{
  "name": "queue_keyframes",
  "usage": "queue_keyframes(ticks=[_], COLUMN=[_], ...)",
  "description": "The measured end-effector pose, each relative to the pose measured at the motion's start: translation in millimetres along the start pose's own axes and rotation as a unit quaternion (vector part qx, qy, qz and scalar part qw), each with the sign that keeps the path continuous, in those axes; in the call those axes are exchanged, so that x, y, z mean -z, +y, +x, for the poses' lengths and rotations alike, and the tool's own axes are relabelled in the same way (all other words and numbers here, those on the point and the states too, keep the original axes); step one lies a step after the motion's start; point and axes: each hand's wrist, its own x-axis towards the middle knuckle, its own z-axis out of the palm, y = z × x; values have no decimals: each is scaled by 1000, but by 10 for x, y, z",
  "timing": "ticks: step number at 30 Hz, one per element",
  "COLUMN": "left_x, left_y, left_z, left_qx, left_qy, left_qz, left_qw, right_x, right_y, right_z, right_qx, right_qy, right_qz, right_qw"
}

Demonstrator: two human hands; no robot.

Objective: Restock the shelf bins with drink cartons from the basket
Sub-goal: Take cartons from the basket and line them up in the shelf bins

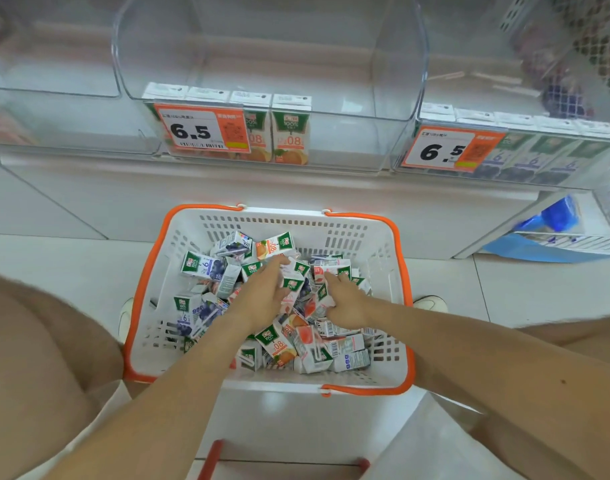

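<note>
**Both hands down in the basket**

Our left hand point(262, 294) rests on the loose cartons point(277, 344) in the basket point(296, 223) at 6 o'clock, fingers stretched toward 12 o'clock and gripping nothing; our right hand point(346, 304), just beside it at 3 o'clock, has its fingers bent into the pile, and we cannot tell whether they hold a carton; the middle bin point(331, 98) at 12 o'clock has four orange cartons point(291, 136) upright at its front; the right bin point(539, 183) at 2 o'clock shows a row of blue cartons point(525, 161).
</note>
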Motion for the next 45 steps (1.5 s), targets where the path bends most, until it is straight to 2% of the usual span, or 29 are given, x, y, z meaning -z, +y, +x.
queue_keyframes(ticks=[5,8,11,13,18,21,27,33,37,41,45], left_x=[119,146,168,194,339,490,901,1477,2028,2626,3228], left_y=[-110,-112,-92,-80,-30,89,509,778,915,949,788], left_z=[-12,-34,-38,-38,-55,-94,-262,-519,-685,-847,-1001], left_qx=[38,45,56,67,73,69,18,-19,-63,-90,-92], left_qy=[29,31,25,18,13,20,45,80,118,171,270], left_qz=[-44,-55,-72,-91,-138,-182,-245,-253,-239,-206,-137], left_qw=[998,997,996,993,988,981,968,964,962,959,949], right_x=[51,17,-1,22,225,500,912,1167,1379,1577,1724], right_y=[-14,25,-30,-81,-177,-329,-678,-1068,-1485,-2031,-2600], right_z=[66,112,85,26,-78,-225,-696,-1076,-1343,-1580,-1687], right_qx=[29,66,135,138,125,137,166,193,251,312,363], right_qy=[2,35,51,62,105,153,225,323,368,390,362], right_qz=[36,-24,-158,-178,-48,20,47,52,34,124,210], right_qw=[999,997,977,972,985,978,959,925,894,857,832])
